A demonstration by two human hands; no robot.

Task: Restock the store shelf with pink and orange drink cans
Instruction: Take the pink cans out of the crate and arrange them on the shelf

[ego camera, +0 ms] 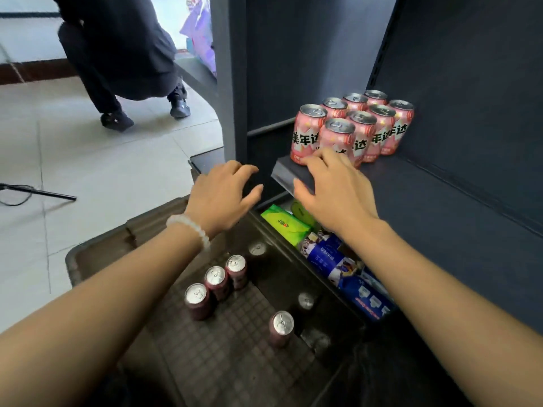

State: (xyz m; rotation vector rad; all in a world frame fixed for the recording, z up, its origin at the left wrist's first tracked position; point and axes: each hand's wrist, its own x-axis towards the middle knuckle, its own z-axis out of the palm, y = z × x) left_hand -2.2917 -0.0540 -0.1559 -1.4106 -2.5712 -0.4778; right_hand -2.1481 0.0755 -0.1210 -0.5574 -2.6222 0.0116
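Several pink drink cans [308,133] stand in a tight group on the dark shelf [426,201], near its front left corner. My right hand [332,189] hovers over the shelf's front edge, fingers relaxed, fingertips close to the base of the nearest cans. My left hand [223,195] floats open just left of the shelf, above the crate, holding nothing. Below, a dark plastic crate [97,254] holds several more cans [217,282] standing upright in shadow, one [280,327] apart from the others.
Under the shelf lie a green packet [285,227] and blue packages [346,271]. A person in dark clothes [123,54] squats on the tiled floor at the upper left. A black rod with a cable [38,192] lies on the floor at left.
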